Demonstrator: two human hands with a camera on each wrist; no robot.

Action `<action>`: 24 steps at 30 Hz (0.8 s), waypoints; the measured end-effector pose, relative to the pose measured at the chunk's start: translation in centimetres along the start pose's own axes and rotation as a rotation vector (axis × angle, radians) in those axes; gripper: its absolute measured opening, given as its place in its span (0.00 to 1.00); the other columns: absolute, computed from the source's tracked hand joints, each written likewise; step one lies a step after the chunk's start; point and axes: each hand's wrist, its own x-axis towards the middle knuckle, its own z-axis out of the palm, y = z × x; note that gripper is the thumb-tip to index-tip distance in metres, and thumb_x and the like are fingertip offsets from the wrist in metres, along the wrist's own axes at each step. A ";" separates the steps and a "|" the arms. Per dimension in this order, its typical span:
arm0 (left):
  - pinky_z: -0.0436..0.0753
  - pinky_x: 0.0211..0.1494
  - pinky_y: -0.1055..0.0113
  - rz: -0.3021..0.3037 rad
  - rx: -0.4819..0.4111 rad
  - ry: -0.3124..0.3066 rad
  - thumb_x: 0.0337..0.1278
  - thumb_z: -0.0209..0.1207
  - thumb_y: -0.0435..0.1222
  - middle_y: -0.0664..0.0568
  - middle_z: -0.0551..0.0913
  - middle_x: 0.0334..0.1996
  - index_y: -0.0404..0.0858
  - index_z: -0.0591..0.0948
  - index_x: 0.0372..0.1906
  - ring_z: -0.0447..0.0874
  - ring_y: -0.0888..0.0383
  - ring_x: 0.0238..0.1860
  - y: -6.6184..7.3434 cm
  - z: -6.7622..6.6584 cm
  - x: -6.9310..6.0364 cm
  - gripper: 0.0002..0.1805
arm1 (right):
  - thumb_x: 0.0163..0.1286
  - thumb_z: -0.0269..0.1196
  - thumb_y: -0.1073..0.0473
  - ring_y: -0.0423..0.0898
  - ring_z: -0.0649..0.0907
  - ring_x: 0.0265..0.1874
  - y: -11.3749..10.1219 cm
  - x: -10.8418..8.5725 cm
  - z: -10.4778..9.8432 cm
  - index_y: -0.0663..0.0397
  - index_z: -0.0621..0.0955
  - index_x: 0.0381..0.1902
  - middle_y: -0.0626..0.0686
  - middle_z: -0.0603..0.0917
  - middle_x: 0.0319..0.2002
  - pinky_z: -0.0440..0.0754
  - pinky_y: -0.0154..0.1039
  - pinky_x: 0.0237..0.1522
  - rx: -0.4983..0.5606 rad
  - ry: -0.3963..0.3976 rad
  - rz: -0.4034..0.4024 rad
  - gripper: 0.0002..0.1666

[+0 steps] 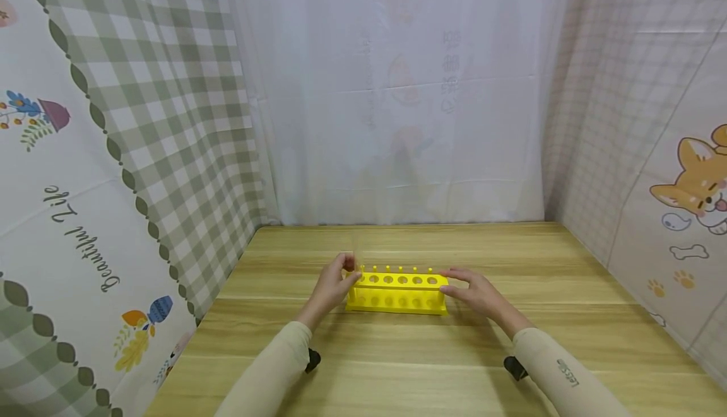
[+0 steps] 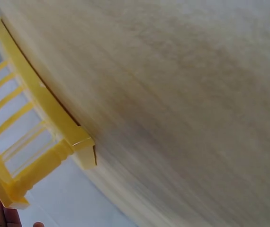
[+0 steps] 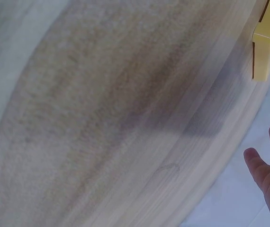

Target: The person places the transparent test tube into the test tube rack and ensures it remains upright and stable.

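A yellow test tube rack (image 1: 397, 311) stands upright on the table, with a row of round holes along its top. My left hand (image 1: 332, 283) is at its left end, fingers bent, pinching what looks like a clear test tube (image 1: 354, 246); the tube is faint and its lower part is hard to make out. At the right end, my right hand (image 1: 479, 294) holds the rack's top between thumb and forefinger. In the left wrist view, the rack (image 2: 35, 94) lies along the left edge. The right wrist view shows spread fingers (image 3: 258, 165) of that hand, its grip out of frame.
The wood-grain table (image 1: 409, 366) lies around the rack. A white curtain (image 1: 403, 120) hangs behind the table, a green checked cloth (image 1: 187, 89) on the left, and a printed cloth (image 1: 642, 152) on the right. A row of small pegs runs behind the rack's holes.
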 end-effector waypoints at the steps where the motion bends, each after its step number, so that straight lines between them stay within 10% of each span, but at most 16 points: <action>1: 0.77 0.48 0.54 0.004 0.001 -0.003 0.64 0.62 0.31 0.47 0.79 0.41 0.34 0.74 0.46 0.77 0.46 0.45 -0.1 0.0 0.0 0.10 | 0.70 0.63 0.40 0.72 0.61 0.69 0.0 0.0 0.0 0.56 0.76 0.66 0.69 0.65 0.70 0.60 0.72 0.63 -0.002 0.001 0.000 0.36; 24: 0.73 0.61 0.43 -0.074 0.185 -0.157 0.66 0.58 0.38 0.38 0.74 0.62 0.31 0.71 0.67 0.73 0.38 0.61 -2.2 -2.1 -0.6 0.27 | 0.73 0.59 0.41 0.69 0.68 0.66 -0.2 -0.4 0.4 0.59 0.67 0.72 0.66 0.68 0.69 0.66 0.69 0.61 -0.075 0.004 -0.029 0.40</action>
